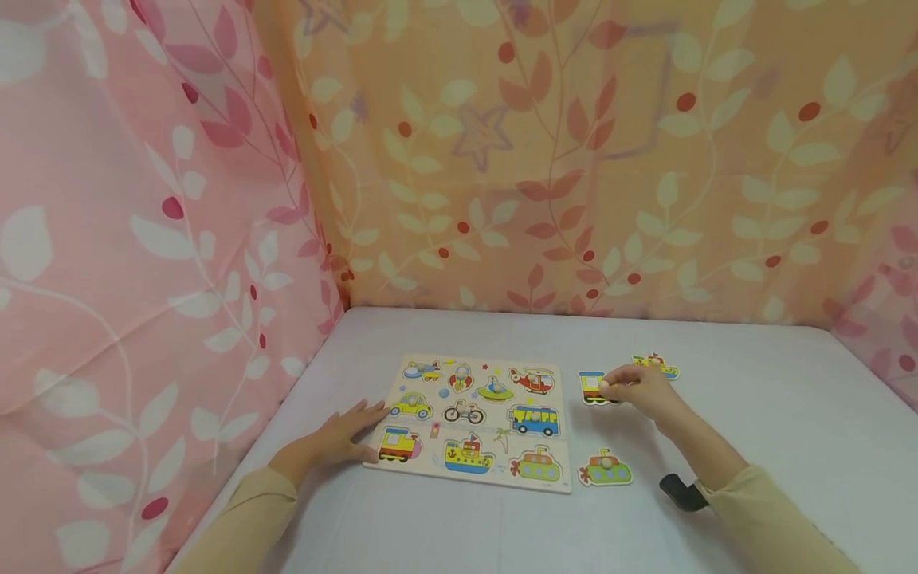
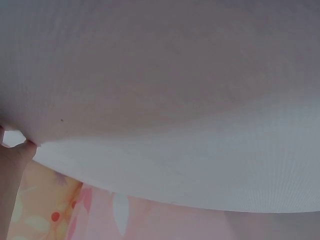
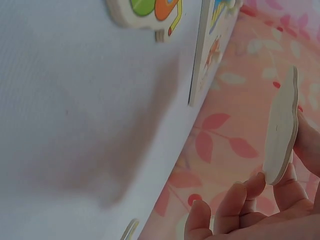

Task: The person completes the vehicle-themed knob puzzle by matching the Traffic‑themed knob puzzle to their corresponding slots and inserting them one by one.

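A wooden peg puzzle board (image 1: 459,416) with vehicle pictures lies flat on the table. My left hand (image 1: 331,437) rests at its left edge, fingers stretched out and touching the board; in the left wrist view only a bit of that hand (image 2: 15,165) shows. Above the table, my right hand (image 1: 645,392) pinches a train puzzle piece (image 1: 591,388) by its knob. The right wrist view shows the piece's bare wooden back (image 3: 281,130), tilted up off the table. Nearest to it are a ship piece (image 1: 667,368) behind the hand and a submarine piece (image 1: 606,469) in front.
Plane, rocket, saucer, helicopter, car, bicycle and bus pieces with knobs sit in the board. A black strap-like object (image 1: 683,493) is by the right wrist. Pink floral cloth (image 1: 143,263) hangs at the left, an orange one (image 1: 574,159) behind the white table (image 1: 459,530).
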A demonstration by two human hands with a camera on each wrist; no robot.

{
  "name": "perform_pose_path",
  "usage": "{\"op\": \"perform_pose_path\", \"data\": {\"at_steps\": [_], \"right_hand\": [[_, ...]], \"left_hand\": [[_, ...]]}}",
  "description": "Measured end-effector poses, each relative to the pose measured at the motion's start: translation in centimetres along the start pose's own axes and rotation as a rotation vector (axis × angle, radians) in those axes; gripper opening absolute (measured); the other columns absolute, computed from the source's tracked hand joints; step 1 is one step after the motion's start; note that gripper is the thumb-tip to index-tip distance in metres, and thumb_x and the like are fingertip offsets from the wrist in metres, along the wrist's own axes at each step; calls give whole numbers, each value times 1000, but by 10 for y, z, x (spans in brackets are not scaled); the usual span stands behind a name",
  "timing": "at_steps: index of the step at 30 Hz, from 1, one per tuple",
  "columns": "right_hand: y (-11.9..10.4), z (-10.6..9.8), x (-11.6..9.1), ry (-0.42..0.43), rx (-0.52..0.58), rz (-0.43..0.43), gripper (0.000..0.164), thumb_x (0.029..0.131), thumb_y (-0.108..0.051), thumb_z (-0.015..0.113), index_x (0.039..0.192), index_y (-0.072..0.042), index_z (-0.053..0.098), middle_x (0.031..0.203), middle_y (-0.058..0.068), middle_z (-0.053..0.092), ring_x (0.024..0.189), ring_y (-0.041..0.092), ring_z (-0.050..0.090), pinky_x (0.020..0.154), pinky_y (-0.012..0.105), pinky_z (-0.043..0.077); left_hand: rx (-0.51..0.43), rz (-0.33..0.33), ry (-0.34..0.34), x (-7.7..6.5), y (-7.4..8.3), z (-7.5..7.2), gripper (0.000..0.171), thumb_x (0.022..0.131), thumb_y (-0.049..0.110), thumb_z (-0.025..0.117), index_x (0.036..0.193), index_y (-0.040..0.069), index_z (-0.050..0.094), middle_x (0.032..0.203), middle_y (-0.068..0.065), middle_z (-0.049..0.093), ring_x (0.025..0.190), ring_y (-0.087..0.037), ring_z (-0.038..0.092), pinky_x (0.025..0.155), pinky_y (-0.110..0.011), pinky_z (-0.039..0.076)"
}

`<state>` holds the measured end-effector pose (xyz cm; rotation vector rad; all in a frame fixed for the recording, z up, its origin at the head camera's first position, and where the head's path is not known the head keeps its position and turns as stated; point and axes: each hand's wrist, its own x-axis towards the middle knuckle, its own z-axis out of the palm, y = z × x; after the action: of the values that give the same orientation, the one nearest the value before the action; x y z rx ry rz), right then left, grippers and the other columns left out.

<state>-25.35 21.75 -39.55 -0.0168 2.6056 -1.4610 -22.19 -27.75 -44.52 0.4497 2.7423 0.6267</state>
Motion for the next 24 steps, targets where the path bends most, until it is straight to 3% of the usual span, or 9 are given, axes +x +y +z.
{"op": "perform_pose_path", "data": {"at_steps": [4,10,24], "right_hand": [[0,10,1,-5,14,30,29,88,-24,71,105,0,66,95,8,62,93,27,48,77,43,40],[-2,22,2,-9,18,4,27,88,-21,72,103,0,67,89,6,63,89,26,49,75,40,40],[-27,58,0,-25,28,-1,20,88,-18,72,99,-2,67,96,9,55,97,29,45,76,40,37]], "left_hand": [[2,-10,-1,0,0,0,85,80,41,76,150,13,38,158,-10,27,146,-39,8,111,-66,3],[-1,7,4,-1,1,-1,84,81,39,76,150,11,38,157,-12,28,146,-40,9,110,-67,3],[9,-5,7,-1,2,0,85,80,40,76,150,12,38,157,-11,28,146,-39,8,111,-67,3]]}}
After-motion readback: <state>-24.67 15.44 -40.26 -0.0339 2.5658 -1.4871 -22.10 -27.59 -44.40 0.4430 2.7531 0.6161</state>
